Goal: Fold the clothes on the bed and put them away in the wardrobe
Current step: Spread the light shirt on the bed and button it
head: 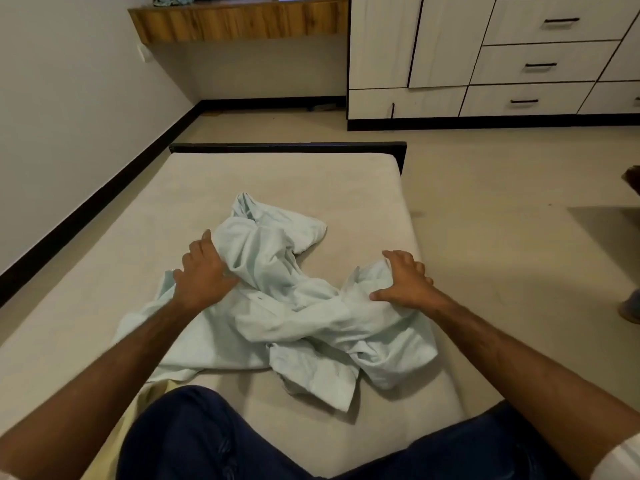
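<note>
A crumpled pale blue shirt (pixel 277 306) lies in a heap on the beige mattress (pixel 284 174), in front of my knees. My left hand (pixel 202 271) grips a bunch of its cloth at the heap's left side. My right hand (pixel 405 282) holds another bunch at the right side, fingers curled into the fabric. The white wardrobe (pixel 485 57), with doors and drawers that have dark handles, stands beyond the bed at the upper right. All its doors and drawers look closed.
A wooden wall shelf (pixel 239 20) hangs at the back with a bluish cloth (pixel 173 0) on it. The bed's dark frame (pixel 287 146) marks its far end. Beige floor (pixel 519 188) lies to the right; another person's foot (pixel 632 303) shows at the right edge.
</note>
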Available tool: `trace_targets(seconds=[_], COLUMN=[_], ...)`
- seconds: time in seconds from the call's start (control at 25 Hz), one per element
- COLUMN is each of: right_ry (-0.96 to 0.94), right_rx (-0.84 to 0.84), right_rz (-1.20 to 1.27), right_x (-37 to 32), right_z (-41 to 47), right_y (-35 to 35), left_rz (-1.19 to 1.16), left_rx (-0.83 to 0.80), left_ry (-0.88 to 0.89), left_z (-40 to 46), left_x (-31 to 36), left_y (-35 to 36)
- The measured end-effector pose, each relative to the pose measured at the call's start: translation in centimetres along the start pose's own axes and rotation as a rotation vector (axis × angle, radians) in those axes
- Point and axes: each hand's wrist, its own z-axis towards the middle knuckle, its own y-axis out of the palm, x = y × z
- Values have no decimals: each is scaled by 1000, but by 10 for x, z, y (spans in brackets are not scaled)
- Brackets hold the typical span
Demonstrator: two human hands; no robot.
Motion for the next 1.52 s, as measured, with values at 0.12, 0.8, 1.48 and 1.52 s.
trace_targets(seconds=[0.12, 0.8, 1.48, 1.52], right_ry=[129, -247, -137, -173], right_rx=[-99, -132, -376, -313], right_rz=[416, 1364, 438, 408], right_x=[9, -86, -141, -144], right_z=[8, -25, -41, -40], right_y=[10, -95, -105, -110], left_rz=[49, -843, -654, -638], left_rx=[88, -177, 77, 103], left_ry=[425, 507, 821, 785], left_z=[-17, -46, -83, -78], left_x=[37, 172, 131, 128], left_y=[-2, -67, -91, -92])
